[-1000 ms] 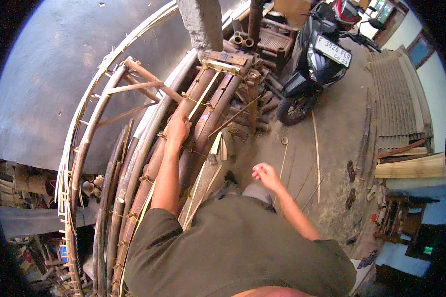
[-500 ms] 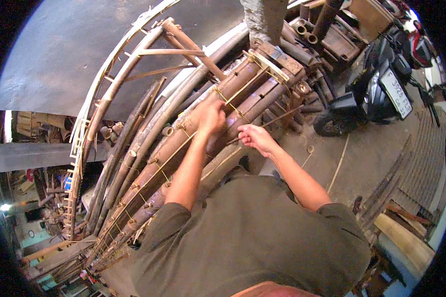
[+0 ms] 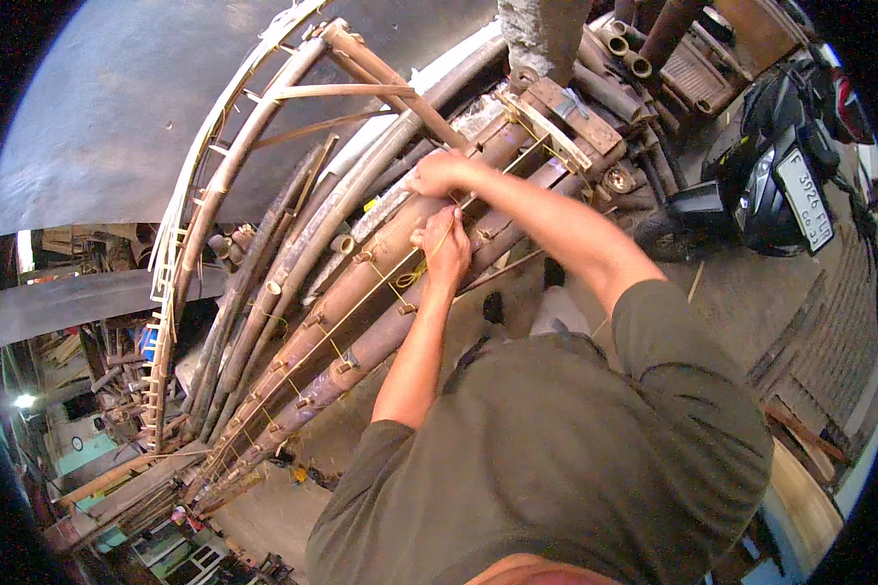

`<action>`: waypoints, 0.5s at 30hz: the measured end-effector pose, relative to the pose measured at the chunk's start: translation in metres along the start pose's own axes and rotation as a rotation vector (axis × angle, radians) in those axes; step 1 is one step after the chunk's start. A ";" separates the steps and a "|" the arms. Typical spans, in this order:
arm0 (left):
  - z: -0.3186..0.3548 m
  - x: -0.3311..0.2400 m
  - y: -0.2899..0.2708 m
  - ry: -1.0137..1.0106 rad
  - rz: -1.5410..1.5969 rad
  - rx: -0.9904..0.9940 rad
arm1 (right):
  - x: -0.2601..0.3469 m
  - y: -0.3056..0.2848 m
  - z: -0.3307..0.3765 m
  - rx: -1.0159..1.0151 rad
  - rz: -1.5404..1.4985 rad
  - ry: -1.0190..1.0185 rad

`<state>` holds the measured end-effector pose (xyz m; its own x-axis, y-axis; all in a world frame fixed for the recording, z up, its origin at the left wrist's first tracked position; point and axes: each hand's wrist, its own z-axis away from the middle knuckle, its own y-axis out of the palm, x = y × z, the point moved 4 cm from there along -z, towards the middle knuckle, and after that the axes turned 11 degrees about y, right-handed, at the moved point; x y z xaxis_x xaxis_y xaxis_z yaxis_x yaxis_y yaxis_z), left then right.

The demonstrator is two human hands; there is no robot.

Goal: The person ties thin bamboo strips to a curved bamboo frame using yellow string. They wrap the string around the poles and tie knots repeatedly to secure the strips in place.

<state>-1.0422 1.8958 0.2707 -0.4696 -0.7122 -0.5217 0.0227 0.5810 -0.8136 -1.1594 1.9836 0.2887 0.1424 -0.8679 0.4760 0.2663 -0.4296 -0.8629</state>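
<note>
Two long brown bamboo poles (image 3: 385, 341) lie side by side on a slant before me, set with short pegs and laced across with yellow cord (image 3: 407, 280). Between them runs a thin pale strip. My left hand (image 3: 446, 246) is closed over the near side of the upper pole, with yellow cord in its fingers and a loose loop hanging below it. Just beyond it, my right hand (image 3: 441, 174) reaches over the pole's far side, fingers bent down. What those fingertips hold is hidden.
A curved bamboo frame (image 3: 234, 146) with rungs rises at the left, beside several loose bamboo poles (image 3: 298, 229). Beyond the poles' upper end stand a wooden block (image 3: 576, 117) and a rough post (image 3: 541, 39). A black motorbike (image 3: 771, 185) is parked at the right.
My right hand has moved from the near side, up and left, to the upper pole's far side. My left hand has come back to the near side, now with cord. The view has shifted slightly.
</note>
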 end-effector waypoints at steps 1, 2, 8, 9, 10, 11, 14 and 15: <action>0.002 -0.001 0.000 0.016 0.007 -0.033 | 0.002 0.003 -0.009 0.282 -0.335 -0.115; 0.001 0.004 -0.001 0.021 0.007 -0.087 | 0.013 -0.002 -0.003 0.306 -0.762 -0.010; 0.005 0.009 0.007 0.090 -0.006 -0.174 | 0.028 -0.005 0.199 0.383 -0.397 -0.107; 0.002 -0.001 0.002 0.057 -0.037 -0.161 | 0.006 0.040 0.208 0.142 -0.069 -0.207; -0.002 -0.008 -0.005 0.019 -0.002 -0.094 | 0.001 0.060 0.207 0.056 -0.191 -0.223; -0.005 -0.003 -0.006 -0.050 -0.030 -0.068 | -0.002 0.067 0.206 -0.028 -0.308 -0.249; -0.067 -0.006 -0.041 -0.148 0.591 -0.121 | 0.005 0.057 0.201 0.052 -0.439 -0.062; -0.093 -0.007 -0.050 -0.145 0.617 -0.137 | 0.004 0.053 0.206 -0.001 -0.483 -0.110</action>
<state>-1.1226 1.9085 0.3388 -0.2826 -0.2716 -0.9200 0.1327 0.9388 -0.3179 -0.9487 2.0084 0.2797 0.1028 -0.5381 0.8366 0.3262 -0.7763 -0.5394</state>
